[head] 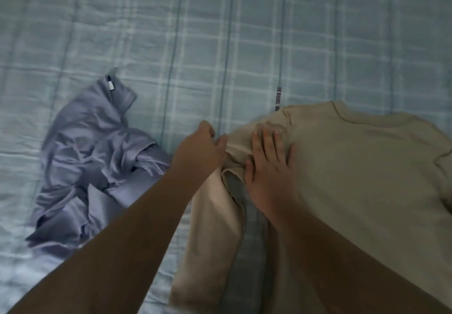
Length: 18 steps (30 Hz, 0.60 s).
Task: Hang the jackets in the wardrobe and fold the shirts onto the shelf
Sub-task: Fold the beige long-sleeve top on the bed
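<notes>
— How many garments lie on the bed point(220, 32)?
— Two: one beige shirt point(354, 167) and one crumpled lilac-grey garment point(80, 157).
— Both shirts?
— The beige one is; the other is too bunched to tell.
— And grips?
— Two: one left grip point(200, 149), one right grip point(269, 167).
— Covers?
— One blue checked cover point(342, 44), with one short line of dark print point(277, 98).
— Tags?
— One white tag point(110, 85), on the lilac-grey garment.

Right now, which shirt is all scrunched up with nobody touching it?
The purple shirt, crumpled alone on the bed. The beige shirt lies spread out, with the left hand and right hand on it.
</notes>
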Tool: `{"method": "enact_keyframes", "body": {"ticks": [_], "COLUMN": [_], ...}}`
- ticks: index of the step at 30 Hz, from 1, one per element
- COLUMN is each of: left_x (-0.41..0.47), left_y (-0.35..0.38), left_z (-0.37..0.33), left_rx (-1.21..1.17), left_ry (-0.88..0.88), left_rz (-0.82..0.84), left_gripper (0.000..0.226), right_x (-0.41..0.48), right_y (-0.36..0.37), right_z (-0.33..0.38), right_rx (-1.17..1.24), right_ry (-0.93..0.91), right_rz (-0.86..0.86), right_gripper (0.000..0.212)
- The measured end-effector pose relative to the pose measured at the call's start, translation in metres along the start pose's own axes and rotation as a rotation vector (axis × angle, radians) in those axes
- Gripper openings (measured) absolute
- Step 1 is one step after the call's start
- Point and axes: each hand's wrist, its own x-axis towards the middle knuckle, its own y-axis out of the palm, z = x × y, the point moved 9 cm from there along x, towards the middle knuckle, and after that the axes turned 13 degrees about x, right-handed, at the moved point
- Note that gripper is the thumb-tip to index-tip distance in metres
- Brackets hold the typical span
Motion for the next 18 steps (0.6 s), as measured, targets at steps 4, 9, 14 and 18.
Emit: {"method": "enact_keyframes", "body": {"ticks": [4,9,14,18], "left_x": [-0.029,-0.078,-0.109,-0.110], "left_y": [0.016,0.032,-0.001,-0.030], "left_z": [0.046,0.071,0.054,0.053], "left_rx": [-0.133,-0.140,-0.129,-0.431], "left_ry": [-0.066,0.010,0.077,-0.024], "left_rz": [0.116,0.316,0.002,-0.110], "left_gripper": [0.037,0.032,0.027,0.018], "right_x": [-0.023,-0.041,-0.035,-0.031], "right_y": [0.002,0.026,0.020,0.001], "right_z": [0.039,0.055,0.058,0.065], "right_rx": [0.106,0.089,0.047,0.090], "right_ry": [-0.234,-0.299,-0.321,-0.370], "right_rz": [0.053,0.190,0.243,0.203], "right_gripper": [0.055,0.062,0.069,0.077]}}
